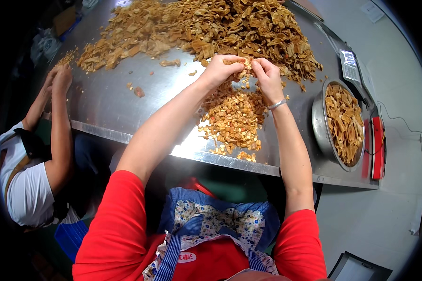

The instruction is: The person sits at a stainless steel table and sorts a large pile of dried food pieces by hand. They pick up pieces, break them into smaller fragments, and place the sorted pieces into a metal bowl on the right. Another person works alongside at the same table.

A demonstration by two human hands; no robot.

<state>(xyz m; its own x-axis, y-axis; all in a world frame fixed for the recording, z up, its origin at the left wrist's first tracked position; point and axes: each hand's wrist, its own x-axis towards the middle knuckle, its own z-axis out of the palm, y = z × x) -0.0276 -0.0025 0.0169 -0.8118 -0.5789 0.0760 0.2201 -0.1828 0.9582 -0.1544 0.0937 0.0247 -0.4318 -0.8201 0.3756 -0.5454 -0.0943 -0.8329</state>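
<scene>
My left hand (221, 69) and my right hand (269, 77) meet above the steel table, a bracelet on the right wrist. Between their fingertips they pinch a dried orange-brown piece (247, 64), apparently with pale seeds in it. Just below lies a loose heap of yellow seeds and small scraps (234, 119), reaching almost to the table's front edge. Beyond my hands rises a large pile of dried brown pieces (242, 31). Fingers cover part of the held piece, so its full shape is hidden.
A round metal bowl (318, 121) of larger dried pieces stands at the right, near a device with a keypad (350, 66) and a red box-like object (377, 147). At the left, a co-worker's hands (60, 78) are over the table (105, 98). A few scraps (139, 92) lie between us.
</scene>
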